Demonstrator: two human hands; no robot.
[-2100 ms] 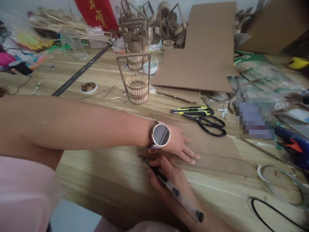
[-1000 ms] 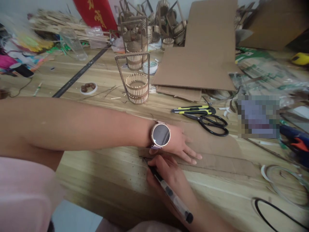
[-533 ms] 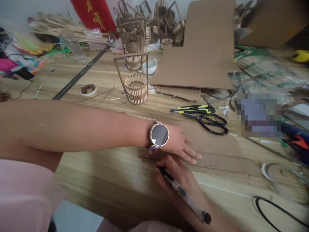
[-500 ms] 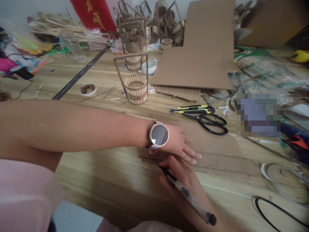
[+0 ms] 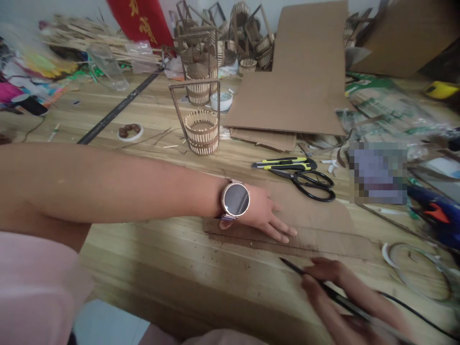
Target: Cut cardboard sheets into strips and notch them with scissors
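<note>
My left hand (image 5: 264,214), with a round watch (image 5: 235,199) on its wrist, lies flat with fingers spread on a brown cardboard piece (image 5: 323,218). Dark drawn lines run along that piece near its front edge. Low on the right, my right hand (image 5: 345,292) grips a pen (image 5: 334,294), its tip pointing up and left, apart from the cardboard. Beyond my left hand lie black-handled scissors (image 5: 309,184) and a yellow and black utility knife (image 5: 285,164), side by side.
A small slatted bucket with a tall handle (image 5: 201,132) stands mid-table, more behind it. Large cardboard sheets (image 5: 309,96) lie at the back. A dish of brown beads (image 5: 130,132) sits left. At right are a blue glue gun (image 5: 436,206) and a coiled strip (image 5: 419,273).
My right hand has moved with the pen away from the cardboard's left end, to the right and toward me. My left hand stays in place on the cardboard.
</note>
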